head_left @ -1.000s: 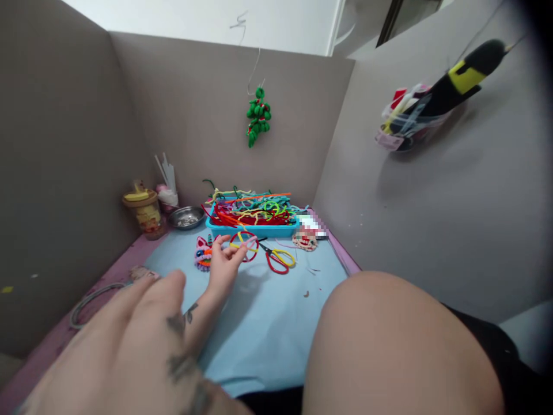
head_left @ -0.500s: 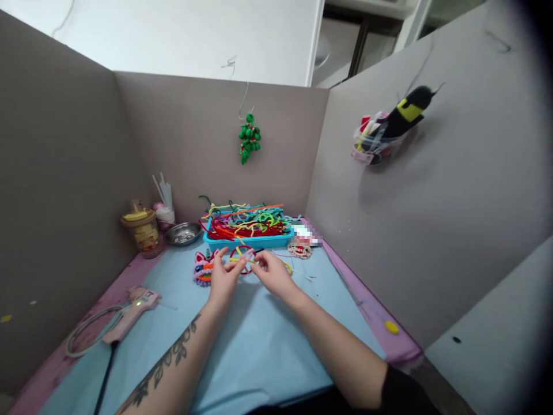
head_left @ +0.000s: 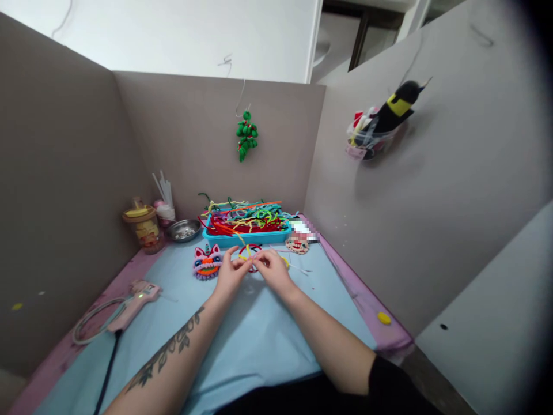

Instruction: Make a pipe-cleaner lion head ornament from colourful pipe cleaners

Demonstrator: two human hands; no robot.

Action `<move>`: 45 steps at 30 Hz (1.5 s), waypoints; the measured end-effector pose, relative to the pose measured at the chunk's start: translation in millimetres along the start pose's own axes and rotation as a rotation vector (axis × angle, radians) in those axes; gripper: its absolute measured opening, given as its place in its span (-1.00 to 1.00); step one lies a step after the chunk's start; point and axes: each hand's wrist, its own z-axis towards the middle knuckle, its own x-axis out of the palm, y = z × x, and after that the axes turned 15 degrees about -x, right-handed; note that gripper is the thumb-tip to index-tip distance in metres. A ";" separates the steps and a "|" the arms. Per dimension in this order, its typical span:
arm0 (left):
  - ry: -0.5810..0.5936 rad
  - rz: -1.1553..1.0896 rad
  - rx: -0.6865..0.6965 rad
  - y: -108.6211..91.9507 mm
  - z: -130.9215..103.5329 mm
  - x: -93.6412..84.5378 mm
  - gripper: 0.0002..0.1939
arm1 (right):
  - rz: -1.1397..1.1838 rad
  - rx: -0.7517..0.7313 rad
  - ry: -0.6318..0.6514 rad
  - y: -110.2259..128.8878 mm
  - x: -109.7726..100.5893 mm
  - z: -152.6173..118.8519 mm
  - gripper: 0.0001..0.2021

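Observation:
My left hand [head_left: 232, 271] and my right hand [head_left: 275, 270] meet fingertip to fingertip above the table. Both pinch a small, light pink pipe cleaner, mostly hidden by the fingers. Just behind them show a red pipe-cleaner ring [head_left: 258, 247] and yellow pipe cleaners [head_left: 247, 250]; whether these are also held I cannot tell. Left of my left hand lies a pipe-cleaner animal face [head_left: 206, 265] with pink ears and an orange mouth. Beyond my right hand is a peach-coloured pipe-cleaner piece [head_left: 298, 244].
A blue tray [head_left: 233, 238] heaped with coloured pipe cleaners stands at the back. On the left are a pink glue gun [head_left: 137, 302] with its cord, a metal bowl [head_left: 184, 230] and a lidded cup [head_left: 147, 233]. A yellow disc [head_left: 383, 318] lies near the right edge.
My fingertips have drawn together over the pink pipe cleaner, where before they were slightly apart. A dark tip seen by my right fingers is now hidden. The view has shifted slightly.

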 end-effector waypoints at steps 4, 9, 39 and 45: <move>-0.023 0.002 0.004 -0.2 -0.5 1.0 -0.21 | 0.043 0.015 -0.018 1.8 0.7 0.7 -0.93; -0.036 0.037 0.003 0.9 1.0 1.0 -0.21 | 0.027 0.017 0.003 1.3 0.9 0.9 -0.92; 0.045 0.087 0.056 7.2 4.3 -1.3 -0.27 | 0.289 0.106 -0.031 -21.7 5.3 0.3 -0.88; 0.014 0.093 0.065 4.8 2.0 -0.8 -0.32 | 0.398 0.144 -0.007 -19.6 6.2 -0.5 -0.85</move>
